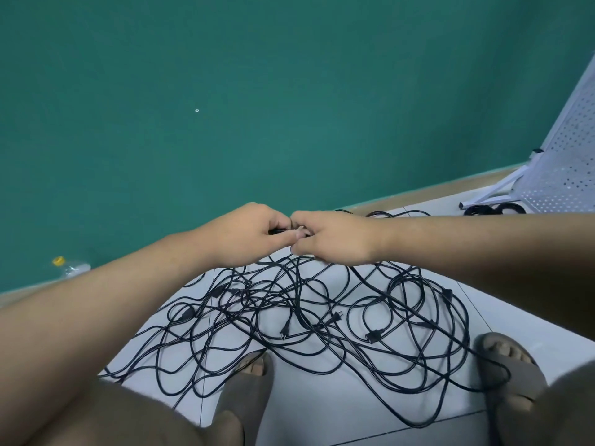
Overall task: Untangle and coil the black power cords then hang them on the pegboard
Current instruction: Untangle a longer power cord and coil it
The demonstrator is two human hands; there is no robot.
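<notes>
- A single view from the person's head, looking forward and down along both forearms.
- The left hand and right hand meet mid-frame, close to the lens.
- Below the hands are cords on the floor, and beyond them a green wall.
- A pegboard stands far out past the right hand.

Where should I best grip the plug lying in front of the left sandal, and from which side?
Pinch the plug by its body, behind the prongs, from above. It lies flat on the floor, prongs toward the sandal, sides seemingly free; pulling its cord would likely tighten the tangle.
</notes>
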